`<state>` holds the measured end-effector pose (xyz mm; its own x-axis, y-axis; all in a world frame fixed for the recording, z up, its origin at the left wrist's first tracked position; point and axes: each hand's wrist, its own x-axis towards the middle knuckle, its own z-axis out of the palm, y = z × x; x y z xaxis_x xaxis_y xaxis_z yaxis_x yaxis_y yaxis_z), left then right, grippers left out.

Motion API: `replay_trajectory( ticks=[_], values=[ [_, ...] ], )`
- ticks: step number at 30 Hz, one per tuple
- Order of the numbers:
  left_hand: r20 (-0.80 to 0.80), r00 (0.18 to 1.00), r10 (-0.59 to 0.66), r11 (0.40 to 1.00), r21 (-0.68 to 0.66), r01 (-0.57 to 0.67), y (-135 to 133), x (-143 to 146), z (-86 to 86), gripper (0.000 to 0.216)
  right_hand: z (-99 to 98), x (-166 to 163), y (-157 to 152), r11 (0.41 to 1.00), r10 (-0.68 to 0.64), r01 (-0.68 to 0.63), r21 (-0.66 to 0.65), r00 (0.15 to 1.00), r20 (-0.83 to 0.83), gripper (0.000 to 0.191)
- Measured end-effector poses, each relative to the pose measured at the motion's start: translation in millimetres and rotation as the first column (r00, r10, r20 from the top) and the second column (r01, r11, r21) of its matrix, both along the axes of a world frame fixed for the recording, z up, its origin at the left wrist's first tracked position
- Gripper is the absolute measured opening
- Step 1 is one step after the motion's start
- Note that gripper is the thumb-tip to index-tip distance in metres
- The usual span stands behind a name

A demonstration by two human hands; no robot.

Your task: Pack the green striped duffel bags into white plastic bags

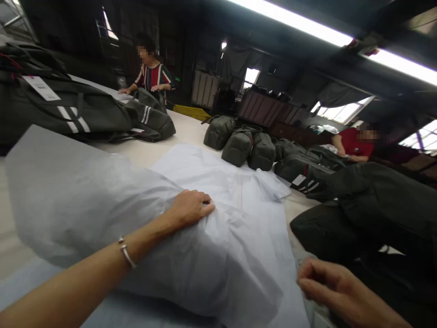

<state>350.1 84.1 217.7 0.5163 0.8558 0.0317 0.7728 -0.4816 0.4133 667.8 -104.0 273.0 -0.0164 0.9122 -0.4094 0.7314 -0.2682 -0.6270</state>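
My left hand (pixel 189 207), with a silver bracelet on its wrist, lies on a frosted plastic bag (pixel 102 196) with its fingers curled in and gripping the plastic. The bag bulges over something bulky that I cannot make out. Beneath it, thin white sheets (pixel 235 177) spread across the table. At the lower right, my right hand (pixel 331 287) is closed, thumb near the fingertips, beside the sheets' edge. Something pale and translucent shows at those fingertips, too blurred to name.
Dark duffel bags with white stripes (pixel 78 107) crowd the table's left side. Several small dark bags (pixel 239 143) stand at the back, and more dark bags (pixel 385 200) pile up on the right. One person (pixel 155 77) works at the far left, another (pixel 357 143) at the right.
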Motion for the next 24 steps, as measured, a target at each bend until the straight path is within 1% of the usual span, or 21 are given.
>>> replay_trajectory(
  ticks=[1,2,3,4,5,6,7,9,11,12,14,16,17,19,21,22,24],
  values=[
    [0.009,1.0,-0.003,1.0,0.003,0.003,-0.8,-0.3,-0.6,0.035,27.2,-33.2,25.6,0.991,0.131,-0.131,-0.001,0.991,-0.027,0.03],
    [0.017,1.0,-0.004,1.0,0.005,0.004,-1.6,-0.6,-1.0,0.035,48.6,-63.6,50.5,0.963,0.266,-0.269,-0.028,0.961,-0.071,0.025],
    [0.025,1.0,-0.003,1.0,0.006,0.003,-2.2,-0.8,-1.3,0.035,63.0,-89.7,75.0,0.916,0.383,-0.394,-0.071,0.915,-0.125,0.023],
    [0.033,0.999,-0.001,1.0,0.007,0.001,-2.8,-1.0,-1.3,0.035,70.4,-110.5,99.1,0.862,0.474,-0.494,-0.114,0.865,-0.163,0.024],
    [0.041,0.999,0.002,1.0,0.005,-0.002,-3.3,-1.2,-1.2,0.035,71.0,-125.9,123.1,0.817,0.532,-0.556,-0.149,0.828,-0.176,0.026],
    [0.051,0.999,0.004,1.0,0.002,-0.004,-3.7,-1.3,-0.9,0.035,66.2,-136.3,147.0,0.783,0.571,-0.594,-0.184,0.804,-0.168,0.028],
    [0.059,0.998,0.005,1.0,-0.001,-0.005,-3.9,-1.4,-0.7,0.035,57.3,-142.8,170.2,0.757,0.597,-0.614,-0.224,0.789,-0.148,0.029],
    [0.069,0.998,0.0,1.0,-0.006,0.0,-3.8,-1.4,-0.7,0.034,34.3,-148.1,212.4,0.719,0.632,-0.62,-0.314,0.771,-0.076,0.028],
    [0.066,0.998,0.004,1.0,-0.01,-0.003,-3.1,-1.6,-2.0,0.033,13.6,-149.8,244.1,0.678,0.666,-0.61,-0.411,0.746,-0.008,0.029],
    [0.063,0.998,0.009,1.0,-0.011,-0.008,-2.6,-1.7,-3.2,0.033,6.1,-150.8,255.0,0.653,0.684,-0.605,-0.456,0.729,0.011,0.03],
    [0.065,0.998,0.018,1.0,-0.02,-0.017,-1.7,-2.2,-6.0,0.034,-2.8,-153.8,268.0,0.623,0.707,-0.611,-0.489,0.707,0.019,0.032],
    [0.077,0.997,0.023,0.999,-0.04,-0.02,-1.3,-2.9,-8.7,0.035,-7.1,-155.9,273.7,0.617,0.718,-0.631,-0.47,0.696,0.008,0.032],
    [0.086,0.996,0.025,0.998,-0.052,-0.021,-1.3,-3.3,-9.8,0.036,-9.7,-155.8,275.6,0.63,0.718,-0.644,-0.434,0.696,0.01,0.032],
    [0.106,0.994,0.03,0.997,-0.069,-0.022,-1.9,-4.1,-11.3,0.036,-19.5,-152.0,279.7,0.678,0.704,-0.666,-0.311,0.71,0.015,0.034],
    [0.12,0.992,0.028,0.997,-0.068,-0.02,-2.7,-5.1,-11.8,0.033,-38.6,-144.4,283.0,0.703,0.688,-0.682,-0.199,0.724,-0.052,0.042],
    [0.121,0.992,0.026,0.998,-0.063,-0.019,-3.1,-5.5,-11.8,0.03,-51.5,-139.9,283.4,0.701,0.68,-0.691,-0.177,0.722,-0.125,0.047],
    [0.11,0.994,0.024,0.999,-0.049,-0.018,-3.1,-6.4,-11.4,0.028,-81.1,-131.5,279.6,0.67,0.636,-0.713,-0.208,0.695,-0.334,0.06]
  ],
)
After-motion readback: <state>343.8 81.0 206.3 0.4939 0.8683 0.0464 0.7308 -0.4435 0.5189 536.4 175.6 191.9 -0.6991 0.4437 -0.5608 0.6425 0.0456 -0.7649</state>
